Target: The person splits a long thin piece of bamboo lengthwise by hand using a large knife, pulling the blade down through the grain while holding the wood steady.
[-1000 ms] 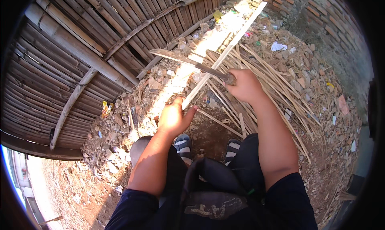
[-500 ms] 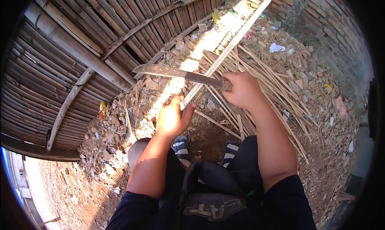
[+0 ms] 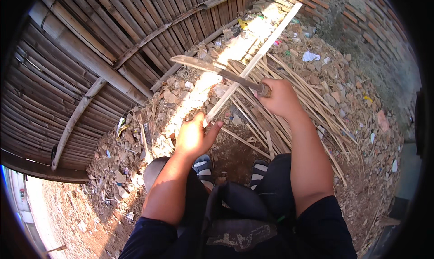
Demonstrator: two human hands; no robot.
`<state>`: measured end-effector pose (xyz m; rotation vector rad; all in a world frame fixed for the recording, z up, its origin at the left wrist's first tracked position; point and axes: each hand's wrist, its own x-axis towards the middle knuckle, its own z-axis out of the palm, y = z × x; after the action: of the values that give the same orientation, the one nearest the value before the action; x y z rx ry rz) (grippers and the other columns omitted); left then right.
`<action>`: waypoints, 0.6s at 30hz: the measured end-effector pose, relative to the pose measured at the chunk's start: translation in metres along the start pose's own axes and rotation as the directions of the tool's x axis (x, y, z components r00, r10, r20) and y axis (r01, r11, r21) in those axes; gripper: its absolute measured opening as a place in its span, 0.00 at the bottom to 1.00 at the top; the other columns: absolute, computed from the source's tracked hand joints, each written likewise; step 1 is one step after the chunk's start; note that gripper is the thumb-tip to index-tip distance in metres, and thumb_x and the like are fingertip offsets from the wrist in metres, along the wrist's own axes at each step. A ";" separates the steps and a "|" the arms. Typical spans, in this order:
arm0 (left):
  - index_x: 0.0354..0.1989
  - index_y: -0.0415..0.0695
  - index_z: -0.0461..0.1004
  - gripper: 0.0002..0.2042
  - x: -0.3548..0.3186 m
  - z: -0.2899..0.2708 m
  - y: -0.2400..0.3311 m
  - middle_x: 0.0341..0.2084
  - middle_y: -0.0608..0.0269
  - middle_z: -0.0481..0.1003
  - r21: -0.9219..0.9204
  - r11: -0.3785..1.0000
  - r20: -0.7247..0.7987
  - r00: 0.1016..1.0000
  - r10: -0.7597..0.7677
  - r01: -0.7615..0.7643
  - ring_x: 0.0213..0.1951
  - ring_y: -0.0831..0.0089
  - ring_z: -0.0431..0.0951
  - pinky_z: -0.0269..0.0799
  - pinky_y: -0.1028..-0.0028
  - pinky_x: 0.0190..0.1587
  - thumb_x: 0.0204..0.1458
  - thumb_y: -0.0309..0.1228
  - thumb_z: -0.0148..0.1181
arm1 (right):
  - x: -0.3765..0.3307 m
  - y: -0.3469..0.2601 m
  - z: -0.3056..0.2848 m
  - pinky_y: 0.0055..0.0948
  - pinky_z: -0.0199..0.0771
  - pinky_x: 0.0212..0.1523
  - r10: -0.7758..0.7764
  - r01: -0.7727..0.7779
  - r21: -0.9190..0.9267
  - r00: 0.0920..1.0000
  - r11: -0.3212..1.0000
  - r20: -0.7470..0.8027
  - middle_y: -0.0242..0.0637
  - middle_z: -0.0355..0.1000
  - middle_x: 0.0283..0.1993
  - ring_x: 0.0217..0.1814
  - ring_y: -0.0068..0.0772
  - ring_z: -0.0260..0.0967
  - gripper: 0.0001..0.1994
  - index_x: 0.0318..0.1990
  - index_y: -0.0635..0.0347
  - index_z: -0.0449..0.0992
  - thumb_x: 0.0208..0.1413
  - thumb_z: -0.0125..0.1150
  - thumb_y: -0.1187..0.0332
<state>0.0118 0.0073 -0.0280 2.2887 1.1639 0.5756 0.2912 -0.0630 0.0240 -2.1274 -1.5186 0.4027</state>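
Note:
My left hand (image 3: 195, 134) is closed around the near end of a long pale bamboo strip (image 3: 262, 49). From there the strip slants away to the upper right, toward the brick wall. In my right hand (image 3: 282, 97) is the handle of a machete (image 3: 217, 70), gripped in a fist. Its long, worn blade points to the left and lies across the strip, seemingly against it, ahead of my left hand. Below the strip and my right hand, a heap of thin bamboo strips (image 3: 312, 110) lies on the ground.
A slatted bamboo wall (image 3: 68, 91) rises on the left, and a brick wall (image 3: 361, 19) stands at the far right. Rubble and litter (image 3: 337, 85) cover the ground between them. My striped footwear (image 3: 258, 172) shows below my hands.
The machete has shifted right and its blade has tilted, with the tip now higher. The strip's far end has dropped slightly. My left hand holds nearly the same spot.

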 end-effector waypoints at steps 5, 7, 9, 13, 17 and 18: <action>0.40 0.39 0.73 0.23 0.003 -0.008 0.012 0.25 0.43 0.81 0.005 0.992 0.131 0.983 -0.127 0.128 0.36 0.44 0.85 0.79 0.54 0.41 0.57 0.49 0.68 | 0.005 0.022 0.007 0.46 0.79 0.46 0.024 -0.013 0.060 0.983 0.998 -0.184 0.51 0.81 0.39 0.43 0.58 0.79 0.23 0.53 0.51 0.83 0.46 0.72 0.64; 0.40 0.39 0.73 0.22 0.003 -0.010 0.014 0.26 0.43 0.81 -0.011 0.992 0.128 0.984 -0.123 0.125 0.36 0.45 0.85 0.79 0.54 0.41 0.57 0.48 0.69 | -0.001 0.000 0.015 0.47 0.79 0.45 -0.085 0.083 -0.048 0.996 0.995 -0.041 0.50 0.81 0.39 0.43 0.57 0.79 0.22 0.51 0.51 0.83 0.45 0.73 0.63; 0.40 0.39 0.73 0.21 0.002 -0.005 0.012 0.25 0.43 0.81 -0.013 0.995 0.098 0.991 -0.094 0.096 0.35 0.45 0.85 0.79 0.54 0.40 0.57 0.47 0.69 | -0.009 -0.021 0.031 0.48 0.79 0.44 -0.211 0.209 -0.114 0.977 0.971 -0.007 0.49 0.81 0.38 0.42 0.56 0.79 0.19 0.47 0.53 0.83 0.44 0.73 0.63; 0.41 0.37 0.72 0.20 0.004 -0.003 0.013 0.22 0.43 0.80 -0.014 0.999 0.005 1.000 -0.030 0.030 0.32 0.44 0.84 0.79 0.54 0.38 0.57 0.42 0.69 | -0.002 -0.020 0.031 0.49 0.77 0.39 -0.233 0.235 -0.038 0.970 0.971 0.067 0.45 0.80 0.34 0.39 0.53 0.79 0.14 0.36 0.56 0.81 0.42 0.73 0.63; 0.40 0.36 0.72 0.19 0.009 0.002 0.011 0.20 0.43 0.79 0.026 0.999 0.016 0.999 -0.047 0.046 0.30 0.43 0.84 0.79 0.54 0.36 0.57 0.41 0.69 | -0.005 -0.020 0.036 0.49 0.76 0.39 -0.256 0.255 -0.056 0.967 0.965 -0.011 0.45 0.79 0.29 0.36 0.55 0.78 0.12 0.35 0.55 0.81 0.41 0.73 0.63; 0.40 0.36 0.72 0.19 0.007 0.005 0.008 0.20 0.43 0.79 0.024 0.998 0.011 0.999 -0.051 0.050 0.30 0.43 0.84 0.79 0.54 0.36 0.57 0.41 0.69 | -0.006 -0.025 0.039 0.49 0.76 0.39 -0.262 0.261 -0.058 0.965 0.964 -0.008 0.45 0.79 0.29 0.36 0.55 0.78 0.12 0.35 0.55 0.81 0.41 0.73 0.63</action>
<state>0.0230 0.0084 -0.0259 2.2727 1.2255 0.5308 0.2497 -0.0542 0.0051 -1.9303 -1.7914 0.2509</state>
